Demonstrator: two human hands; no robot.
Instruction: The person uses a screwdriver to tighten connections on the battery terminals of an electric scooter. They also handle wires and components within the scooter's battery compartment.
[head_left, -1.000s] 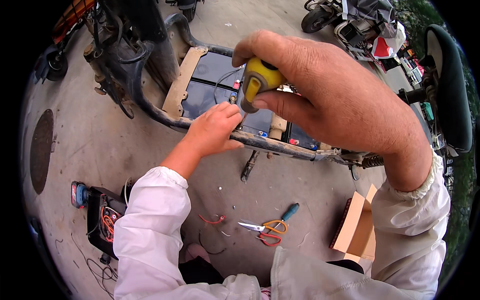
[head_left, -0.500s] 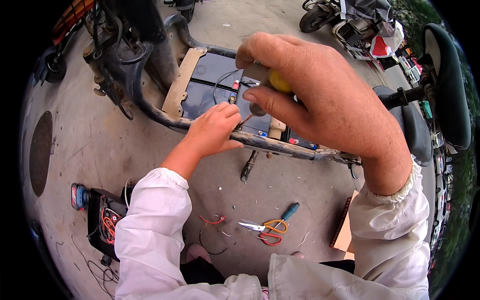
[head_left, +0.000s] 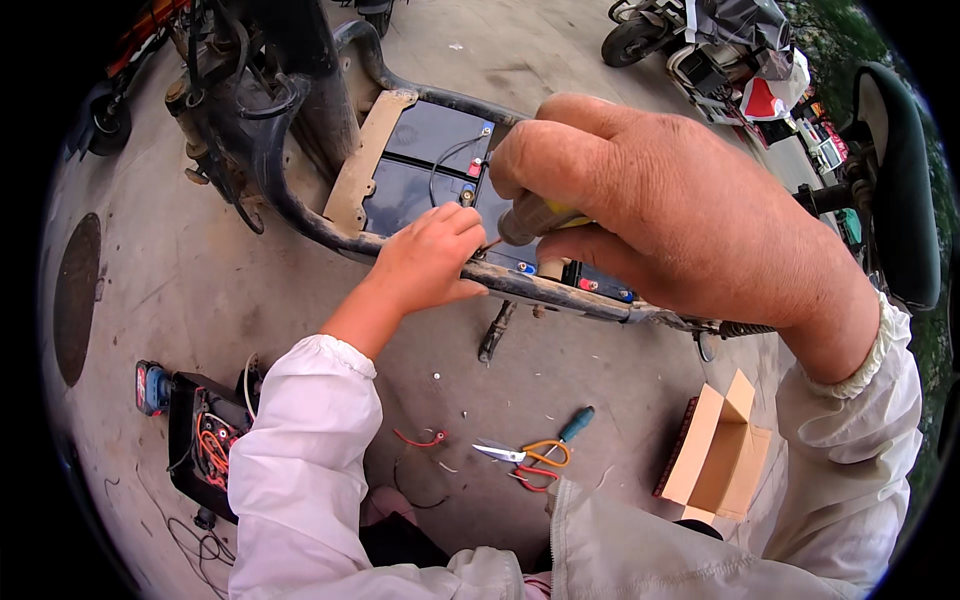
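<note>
Snugly, right fingers (head_left: 560, 160) wrap screwdriver (head_left: 528, 220); left fingers (head_left: 452, 226) curl at frame rail (head_left: 548, 287), hold hidden, can't tell.

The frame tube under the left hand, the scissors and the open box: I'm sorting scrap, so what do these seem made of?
Frame tube: probably painted metal, dark and scuffed with worn brownish patches.
Scissors: likely steel where silvery and shiny, perhaps plastic where orange and red.
Open box: almost certainly cardboard, matte brown, thin-walled and folded.
</note>
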